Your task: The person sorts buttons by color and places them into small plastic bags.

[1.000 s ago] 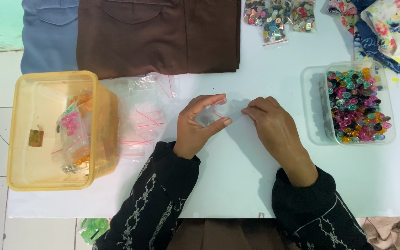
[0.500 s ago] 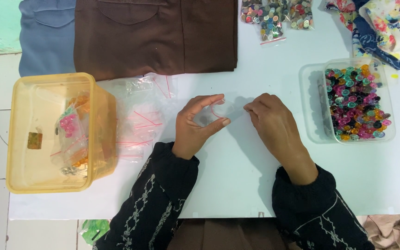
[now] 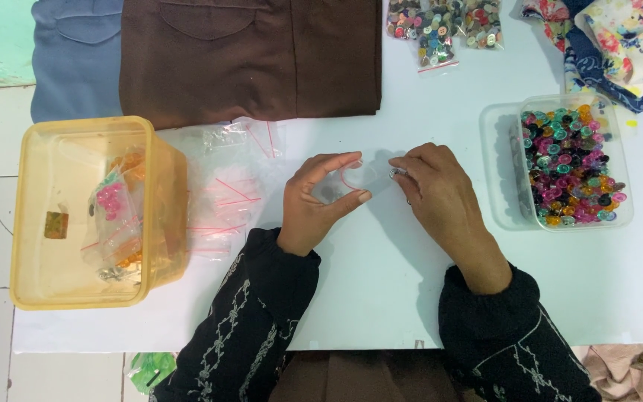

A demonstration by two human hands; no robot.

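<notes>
Small clear bag (image 3: 351,181): held above the white bench (image 3: 381,298), between the two hands at the middle of the view.
Look of bag: see-through plastic with a thin red strip curving along its mouth; whether anything is inside cannot be told.
Left hand (image 3: 320,202): thumb and fingers curved into a C around the bag, pinching its left side.
Right hand (image 3: 440,195): fingers bent and narrow, tips at the bag's right edge, pinching something small and shiny there.
Loose clear bags (image 3: 225,195): a spread heap with red strips, just left of the left hand.
Yellow tub (image 3: 83,212): far left, holding more bags.
Clear tub of coloured buttons (image 3: 568,165): right of the right hand.
Brown cloth (image 3: 251,56): folded at the bench's far edge.
</notes>
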